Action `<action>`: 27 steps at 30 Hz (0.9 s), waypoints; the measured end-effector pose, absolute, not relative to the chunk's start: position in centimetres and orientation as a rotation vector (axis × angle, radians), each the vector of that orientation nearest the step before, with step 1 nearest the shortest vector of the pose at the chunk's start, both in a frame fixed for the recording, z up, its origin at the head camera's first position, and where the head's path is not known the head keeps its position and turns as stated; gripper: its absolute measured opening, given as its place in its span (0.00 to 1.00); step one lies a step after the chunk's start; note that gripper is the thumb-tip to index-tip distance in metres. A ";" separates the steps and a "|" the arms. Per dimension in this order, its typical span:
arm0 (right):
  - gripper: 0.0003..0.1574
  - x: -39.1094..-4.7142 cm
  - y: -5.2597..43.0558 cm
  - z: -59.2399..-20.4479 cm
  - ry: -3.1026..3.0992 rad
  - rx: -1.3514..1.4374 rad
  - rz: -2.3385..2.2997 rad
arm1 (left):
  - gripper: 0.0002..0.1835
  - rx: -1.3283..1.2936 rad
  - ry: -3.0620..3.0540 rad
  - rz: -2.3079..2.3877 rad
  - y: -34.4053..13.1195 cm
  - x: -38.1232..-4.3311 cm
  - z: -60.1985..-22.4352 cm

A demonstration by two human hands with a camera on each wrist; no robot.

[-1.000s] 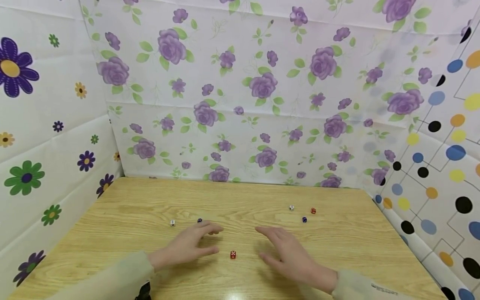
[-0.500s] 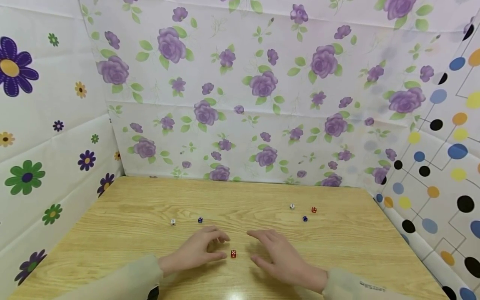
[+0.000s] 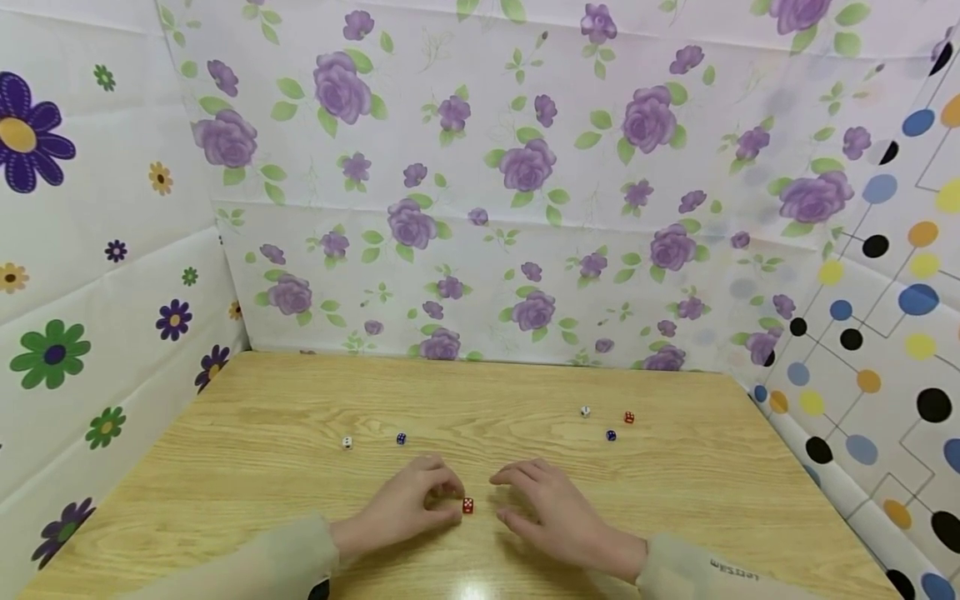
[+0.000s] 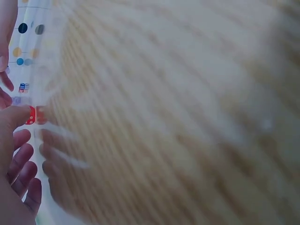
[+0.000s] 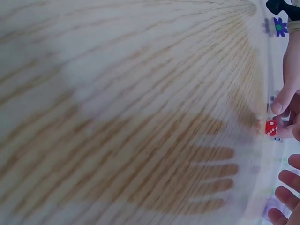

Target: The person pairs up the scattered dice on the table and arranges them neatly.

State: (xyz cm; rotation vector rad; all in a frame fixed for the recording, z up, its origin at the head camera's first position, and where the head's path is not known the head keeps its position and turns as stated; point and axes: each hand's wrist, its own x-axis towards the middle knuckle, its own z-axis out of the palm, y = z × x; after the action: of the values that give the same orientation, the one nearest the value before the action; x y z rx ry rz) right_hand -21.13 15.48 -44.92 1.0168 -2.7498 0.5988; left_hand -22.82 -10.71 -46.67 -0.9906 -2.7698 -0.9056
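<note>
Left hand (image 3: 411,508) at the red die (image 3: 468,506)

The red die sits near the front of the table (image 3: 262,400), between the two hands; the left hand's thumb and forefinger are bent around its near side, though whether they pinch it I cannot tell; the right hand (image 3: 553,510) is just across from it, fingers loosely spread and holding nothing, apart from the die.

Beyond the left hand lie a white die (image 3: 347,443) and a blue die (image 3: 401,439), side by side but apart; farther right, a second trio sits close together: white cube (image 3: 586,412), blue cube (image 3: 611,436), red cube (image 3: 629,417); a purple-flowered cloth (image 3: 480,275) hangs behind the table.
</note>
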 end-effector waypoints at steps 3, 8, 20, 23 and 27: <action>0.21 -21.1 15.4 -44.8 -2.765 1.023 0.607 | 0.09 -0.991 -2.756 -0.886 -10.6 -22.7 -46.7; 0.20 -21.1 15.2 -44.8 -2.781 1.028 0.611 | 0.07 -0.998 -2.750 -0.875 -10.3 -22.7 -46.9; 0.15 -21.2 15.0 -45.1 -2.739 1.042 0.604 | 0.05 -0.979 -2.772 -0.937 -9.7 -23.0 -47.1; 0.13 -21.2 14.8 -45.1 -2.730 1.059 0.593 | 0.05 -0.987 -2.773 -0.963 -9.5 -22.9 -47.0; 0.11 -21.2 14.7 -45.2 -2.696 1.083 0.589 | 0.05 -0.989 -2.780 -0.973 -9.4 -22.8 -47.1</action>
State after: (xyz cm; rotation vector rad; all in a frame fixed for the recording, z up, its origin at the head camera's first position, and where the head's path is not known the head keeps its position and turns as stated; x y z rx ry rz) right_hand -21.23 14.68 -45.25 1.0830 -2.6963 0.5894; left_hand -22.76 -9.43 -47.06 -0.9889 -2.7803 -0.9731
